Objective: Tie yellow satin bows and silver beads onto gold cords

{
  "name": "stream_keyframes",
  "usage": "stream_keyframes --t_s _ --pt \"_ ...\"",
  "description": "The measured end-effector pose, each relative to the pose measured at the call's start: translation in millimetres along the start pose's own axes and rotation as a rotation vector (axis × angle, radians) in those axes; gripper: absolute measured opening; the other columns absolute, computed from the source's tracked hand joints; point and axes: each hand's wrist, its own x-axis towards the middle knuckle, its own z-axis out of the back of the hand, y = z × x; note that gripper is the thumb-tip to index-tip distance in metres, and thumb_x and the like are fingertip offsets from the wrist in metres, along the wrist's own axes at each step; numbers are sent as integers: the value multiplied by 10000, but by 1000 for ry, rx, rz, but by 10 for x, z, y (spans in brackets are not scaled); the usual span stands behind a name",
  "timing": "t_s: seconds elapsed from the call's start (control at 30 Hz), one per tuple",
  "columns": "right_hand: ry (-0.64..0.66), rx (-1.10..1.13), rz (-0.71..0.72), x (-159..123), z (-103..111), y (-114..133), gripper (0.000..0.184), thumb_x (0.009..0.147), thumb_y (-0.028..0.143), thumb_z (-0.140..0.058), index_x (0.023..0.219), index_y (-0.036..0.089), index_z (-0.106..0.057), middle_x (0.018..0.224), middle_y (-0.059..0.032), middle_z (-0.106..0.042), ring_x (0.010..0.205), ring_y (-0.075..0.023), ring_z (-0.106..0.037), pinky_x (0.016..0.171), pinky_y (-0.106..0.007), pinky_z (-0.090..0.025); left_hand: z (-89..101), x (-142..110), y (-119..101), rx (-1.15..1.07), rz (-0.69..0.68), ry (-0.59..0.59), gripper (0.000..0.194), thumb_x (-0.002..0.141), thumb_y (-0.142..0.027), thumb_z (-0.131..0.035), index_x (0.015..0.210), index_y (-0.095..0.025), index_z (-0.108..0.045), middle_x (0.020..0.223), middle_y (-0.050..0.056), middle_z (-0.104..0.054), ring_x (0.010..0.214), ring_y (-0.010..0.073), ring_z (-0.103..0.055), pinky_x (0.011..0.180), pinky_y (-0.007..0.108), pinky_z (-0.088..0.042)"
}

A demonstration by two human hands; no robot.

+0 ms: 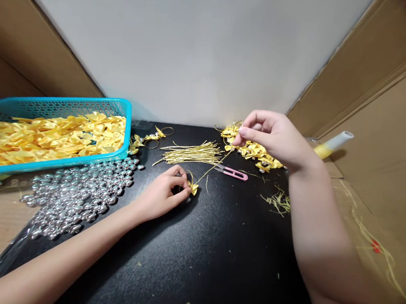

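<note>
Well, glossy yel. bow (194,188)

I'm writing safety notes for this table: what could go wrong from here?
The cord runs straight from a bow in the left hand to the right hand; a hard pull might slip either grip. The snips appear close to the cord, which might snag on them. Loose beads lie near the left forearm, which could scatter them if it swings over.
</note>
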Motion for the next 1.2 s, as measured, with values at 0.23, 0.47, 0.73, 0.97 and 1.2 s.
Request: stream_keyframes --t_s 0.23,0.47,0.73,0.97,1.2 --pt "6 -12 -4 19 -13 -18 232 784 362 -704 733 182 -566 736 -38 -691 748 -167 -675 753 -352 -541 22 26 62 33 -22 -41 329 923 -336 -417 726 -180 -630 879 37 -515 837 182 -532 796 340 -456" --pt "-46 -11 10 17 35 -44 213 788 344 -698 741 182 -568 728 -38 -699 723 -159 -670 744 -347 -536 105 50 152 220 -141 -10 323 899 -302 -424 678 -172 -621 839 53 -505 810 208 -512 740 353 -438" --pt "-77 -14 6 38 52 -86 228 785 362 -698 738 185 -562 735 -44 -698 743 -171 -678 752 -355 -539 153 37 222 276 -153 -64 331 879 -333 -472 626 -177 -617 823 53 -519 785 207 -519 735 355 -439" --pt "-77 -24 -2 41 41 -99 213 791 357 -692 743 191 -568 754 -46 -706 753 -176 -679 763 -367 -544 214 95 230 257 -148 -101 255 842 -343 -521 676 -191 -641 811 38 -544 793 199 -523 757 351 -446" --pt "-56 -29 0 47 8 -88 201 798 346 -687 748 185 -577 751 -45 -706 747 -170 -679 761 -355 -542 162 86 151 70 -119 -125 141 834 -280 -568 767 -194 -657 805 22 -601 817 186 -569 804 340 -460"
